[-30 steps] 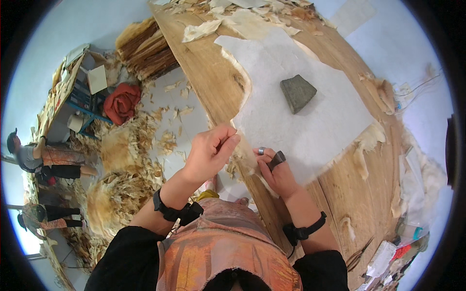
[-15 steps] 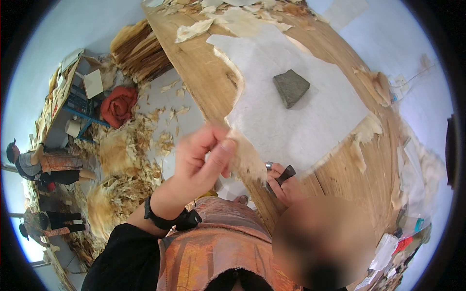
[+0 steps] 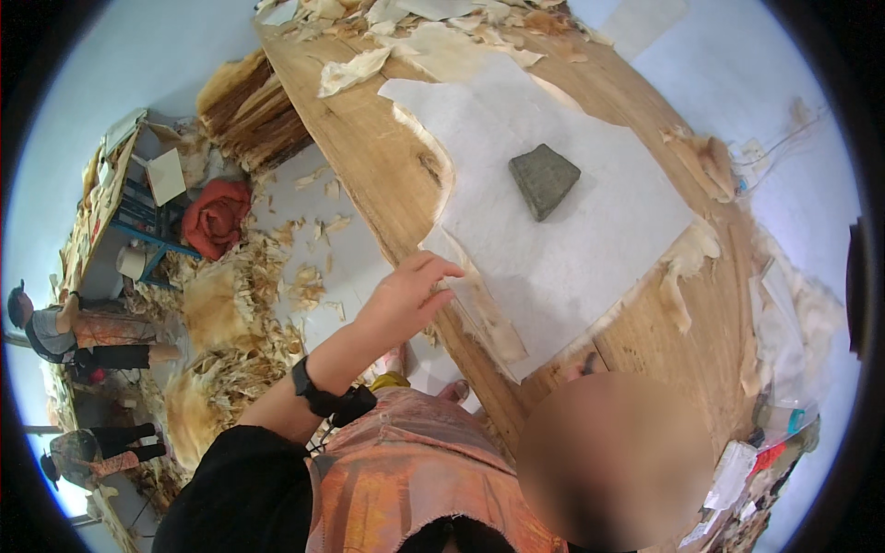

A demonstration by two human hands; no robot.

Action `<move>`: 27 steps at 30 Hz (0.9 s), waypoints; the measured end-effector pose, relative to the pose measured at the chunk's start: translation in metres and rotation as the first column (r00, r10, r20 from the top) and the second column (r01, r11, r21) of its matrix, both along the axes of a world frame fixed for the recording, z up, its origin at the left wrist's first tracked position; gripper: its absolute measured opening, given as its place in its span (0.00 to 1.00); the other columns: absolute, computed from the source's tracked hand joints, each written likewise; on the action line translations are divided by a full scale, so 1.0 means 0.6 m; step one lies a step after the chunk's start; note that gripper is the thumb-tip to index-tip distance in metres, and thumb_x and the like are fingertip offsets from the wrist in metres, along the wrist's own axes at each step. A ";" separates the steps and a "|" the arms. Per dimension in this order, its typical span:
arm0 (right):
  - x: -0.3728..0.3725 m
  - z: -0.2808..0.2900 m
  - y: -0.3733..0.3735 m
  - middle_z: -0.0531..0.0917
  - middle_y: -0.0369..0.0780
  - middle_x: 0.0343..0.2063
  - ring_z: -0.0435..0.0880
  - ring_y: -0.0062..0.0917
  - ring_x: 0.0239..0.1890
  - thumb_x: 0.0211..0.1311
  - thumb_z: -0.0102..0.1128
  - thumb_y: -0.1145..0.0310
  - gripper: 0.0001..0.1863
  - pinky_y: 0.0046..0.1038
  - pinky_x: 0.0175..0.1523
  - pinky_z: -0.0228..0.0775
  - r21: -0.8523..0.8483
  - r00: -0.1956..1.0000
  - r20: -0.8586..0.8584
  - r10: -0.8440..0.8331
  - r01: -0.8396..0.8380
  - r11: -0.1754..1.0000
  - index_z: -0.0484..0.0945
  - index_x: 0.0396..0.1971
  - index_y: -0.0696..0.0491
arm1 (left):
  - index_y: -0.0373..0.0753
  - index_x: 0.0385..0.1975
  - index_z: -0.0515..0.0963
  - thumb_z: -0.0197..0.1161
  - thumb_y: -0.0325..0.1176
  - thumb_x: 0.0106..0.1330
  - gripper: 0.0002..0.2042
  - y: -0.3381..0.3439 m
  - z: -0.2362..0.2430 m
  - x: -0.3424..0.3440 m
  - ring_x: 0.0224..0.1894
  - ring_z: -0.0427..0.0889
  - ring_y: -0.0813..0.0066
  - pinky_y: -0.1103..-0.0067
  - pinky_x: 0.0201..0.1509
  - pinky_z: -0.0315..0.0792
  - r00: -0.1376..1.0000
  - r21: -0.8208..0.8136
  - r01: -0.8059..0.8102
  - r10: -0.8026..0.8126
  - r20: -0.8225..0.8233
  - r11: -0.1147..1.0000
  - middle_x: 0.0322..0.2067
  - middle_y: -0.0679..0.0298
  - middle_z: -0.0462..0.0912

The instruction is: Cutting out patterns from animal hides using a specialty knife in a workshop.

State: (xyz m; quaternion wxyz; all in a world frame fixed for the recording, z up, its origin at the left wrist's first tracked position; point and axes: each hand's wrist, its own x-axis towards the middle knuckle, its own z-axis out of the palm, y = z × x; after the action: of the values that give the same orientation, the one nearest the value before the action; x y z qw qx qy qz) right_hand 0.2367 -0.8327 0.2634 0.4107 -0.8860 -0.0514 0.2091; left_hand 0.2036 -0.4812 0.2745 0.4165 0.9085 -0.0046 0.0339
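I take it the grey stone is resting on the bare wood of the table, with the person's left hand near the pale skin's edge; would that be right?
Not quite: the head view shows the grey stone resting on the pale skin, not on the bare wood of the table. The left hand is indeed near the skin's edge.

A workshop for animal skins, by the look of it: a pale hide (image 3: 572, 258) lies on the wooden counter (image 3: 336, 138) (fur shows along its edge), brown hides (image 3: 251, 109) are stacked at upper left, and ragged scraps (image 3: 307, 288) litter the floor (image 3: 355, 264) left of centre.
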 end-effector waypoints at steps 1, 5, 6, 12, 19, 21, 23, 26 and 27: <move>-0.006 -0.003 0.006 0.85 0.44 0.32 0.85 0.34 0.34 0.67 0.64 0.60 0.17 0.39 0.52 0.74 -0.001 1.000 0.002 0.007 -0.007 1.000 0.82 0.40 0.61 | 0.39 0.53 0.78 0.66 0.32 0.67 0.16 -0.002 -0.023 0.008 0.50 0.82 0.58 0.69 0.54 0.77 1.000 -0.001 -0.007 0.007 0.002 1.000 0.51 0.58 0.80; -0.047 -0.044 0.041 0.85 0.50 0.36 0.85 0.47 0.41 0.64 0.67 0.61 0.17 0.43 0.46 0.76 -0.140 0.918 0.315 0.239 -0.205 0.969 0.81 0.48 0.55 | 0.45 0.49 0.80 0.65 0.37 0.62 0.16 -0.016 -0.103 0.043 0.55 0.77 0.55 0.60 0.60 0.71 0.911 0.253 0.036 -0.136 0.388 0.967 0.48 0.58 0.80; -0.051 -0.067 0.048 0.85 0.50 0.38 0.85 0.48 0.42 0.64 0.66 0.61 0.18 0.43 0.47 0.76 -0.027 0.950 0.238 0.202 -0.201 0.979 0.81 0.49 0.55 | 0.46 0.41 0.80 0.65 0.39 0.58 0.12 -0.022 -0.128 0.055 0.52 0.78 0.58 0.62 0.57 0.72 0.911 0.377 0.036 -0.185 0.369 0.926 0.44 0.60 0.80; -0.047 0.023 0.115 0.84 0.49 0.50 0.84 0.41 0.51 0.71 0.59 0.52 0.23 0.38 0.55 0.76 -0.385 0.869 0.186 0.458 -0.364 0.848 0.82 0.53 0.56 | 0.47 0.32 0.78 0.65 0.35 0.56 0.06 0.046 -0.090 0.041 0.52 0.76 0.64 0.67 0.60 0.65 0.924 0.326 0.027 -0.148 0.354 0.945 0.38 0.66 0.78; 0.028 0.021 0.191 0.84 0.51 0.50 0.83 0.45 0.51 0.69 0.59 0.49 0.26 0.41 0.57 0.74 -0.405 0.701 0.068 0.710 -0.631 0.661 0.81 0.51 0.58 | 0.43 0.46 0.75 0.69 0.38 0.55 0.19 0.294 -0.134 -0.081 0.54 0.75 0.63 0.64 0.64 0.61 0.906 0.597 -0.397 0.401 0.134 0.697 0.45 0.63 0.77; 0.040 0.025 0.213 0.84 0.52 0.50 0.83 0.46 0.51 0.69 0.59 0.49 0.26 0.41 0.57 0.74 -0.416 0.674 0.049 0.737 -0.657 0.628 0.81 0.51 0.58 | 0.43 0.50 0.74 0.70 0.38 0.55 0.23 0.319 -0.131 -0.112 0.55 0.75 0.63 0.64 0.65 0.61 0.835 0.633 -0.504 0.519 0.184 0.588 0.47 0.62 0.77; 0.046 0.029 0.228 0.84 0.52 0.49 0.83 0.46 0.51 0.69 0.59 0.49 0.26 0.42 0.57 0.74 -0.429 0.659 0.024 0.752 -0.673 0.603 0.81 0.51 0.58 | 0.43 0.54 0.72 0.69 0.39 0.56 0.25 0.332 -0.135 -0.126 0.56 0.75 0.62 0.62 0.66 0.61 0.844 0.533 -0.506 0.515 0.146 0.678 0.48 0.62 0.77; 0.042 0.041 0.229 0.84 0.52 0.49 0.83 0.47 0.51 0.69 0.59 0.49 0.26 0.42 0.57 0.74 -0.459 0.677 -0.022 0.736 -0.661 0.594 0.81 0.51 0.59 | 0.44 0.53 0.72 0.69 0.41 0.57 0.24 0.326 -0.155 -0.122 0.57 0.74 0.60 0.62 0.65 0.62 0.859 0.449 -0.510 0.463 0.219 0.734 0.48 0.60 0.76; 0.035 0.047 0.223 0.84 0.52 0.49 0.83 0.48 0.51 0.69 0.59 0.49 0.26 0.42 0.57 0.74 -0.473 0.699 -0.040 0.714 -0.643 0.603 0.81 0.51 0.59 | 0.44 0.53 0.72 0.69 0.41 0.57 0.24 0.328 -0.161 -0.115 0.57 0.74 0.60 0.62 0.65 0.62 0.868 0.437 -0.496 0.447 0.217 0.750 0.48 0.60 0.76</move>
State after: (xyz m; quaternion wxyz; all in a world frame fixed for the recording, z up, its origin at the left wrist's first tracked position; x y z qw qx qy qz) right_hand 0.2577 -0.6992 0.2915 0.0771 -0.8820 -0.3659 0.2867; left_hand 0.1345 -0.2844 0.1780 0.1557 0.9512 0.1960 0.1805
